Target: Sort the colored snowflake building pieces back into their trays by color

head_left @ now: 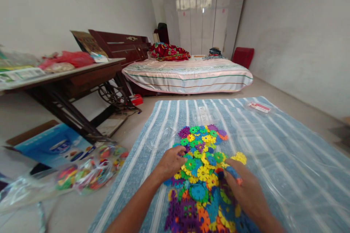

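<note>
A heap of notched plastic snowflake discs (202, 173) in yellow, green, blue, purple and orange lies on a striped cloth (142, 174). At the heap's left edge is my left hand (171, 161), its thumb and fingers bent and a little apart, with nothing visible in them. On the right side, my right hand (244, 185) closes its fingers on several snowflake discs, blue and orange ones showing at the fingertips; how many is partly hidden. Close to the front, a purple linked block of pieces (188, 214) sits among the loose discs.
Clear plastic packaging (161, 136) and a red-and-white label (259, 107) lie on the cloth. To the left are bags of colourful pieces (93, 171), a blue box (54, 145) and a sewing-machine table (82, 74). A bed (188, 76) stands beyond.
</note>
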Tool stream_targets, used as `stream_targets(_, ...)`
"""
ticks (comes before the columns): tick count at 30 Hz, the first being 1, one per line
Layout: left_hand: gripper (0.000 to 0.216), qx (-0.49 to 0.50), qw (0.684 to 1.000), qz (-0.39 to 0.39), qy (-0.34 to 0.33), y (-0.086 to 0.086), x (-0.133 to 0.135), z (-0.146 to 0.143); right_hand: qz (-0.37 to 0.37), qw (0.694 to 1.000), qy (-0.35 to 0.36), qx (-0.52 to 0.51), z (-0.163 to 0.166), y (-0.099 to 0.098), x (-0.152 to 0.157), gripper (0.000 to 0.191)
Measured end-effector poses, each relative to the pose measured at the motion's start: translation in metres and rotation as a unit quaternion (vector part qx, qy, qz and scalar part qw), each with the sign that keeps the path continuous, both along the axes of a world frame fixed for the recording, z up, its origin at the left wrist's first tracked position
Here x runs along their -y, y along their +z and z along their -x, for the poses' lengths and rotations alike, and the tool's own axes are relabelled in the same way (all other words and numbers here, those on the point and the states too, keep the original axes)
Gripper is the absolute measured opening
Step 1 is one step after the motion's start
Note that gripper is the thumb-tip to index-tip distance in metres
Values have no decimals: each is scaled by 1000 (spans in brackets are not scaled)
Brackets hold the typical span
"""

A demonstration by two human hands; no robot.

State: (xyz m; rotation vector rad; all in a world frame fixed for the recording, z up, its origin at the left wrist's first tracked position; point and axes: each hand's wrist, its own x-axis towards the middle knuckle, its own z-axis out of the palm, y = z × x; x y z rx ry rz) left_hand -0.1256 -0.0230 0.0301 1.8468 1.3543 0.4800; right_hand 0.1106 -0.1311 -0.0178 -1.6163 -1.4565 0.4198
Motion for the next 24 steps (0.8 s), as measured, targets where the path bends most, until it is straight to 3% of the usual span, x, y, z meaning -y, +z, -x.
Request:
stream_targets(4,42,-98,994,-49,0,-2,4,10,65,992,-65,83,-19,-17,4,45)
stream_targets(7,53,-140,987,-75,-15,-5,4,7,100,991,-33,87,-14,-26,7,52)
stream_targets(12,53,-56,994,-45,-80,-5,6,-20,76,997,34,7,22,-16,-6,52)
stream_targets(16,55,27,998,-13,-57,2,14,-32,45,993,75,-80,33,5,-19,52)
stream_targets(20,50,-3,997,-64,-46,18,31,-10,44,996,53,-64,16,18,-2,46)
stream_targets(24,64,-96,986,-87,-107,17,63,35,83,994,65,42,-13,-1,48,50)
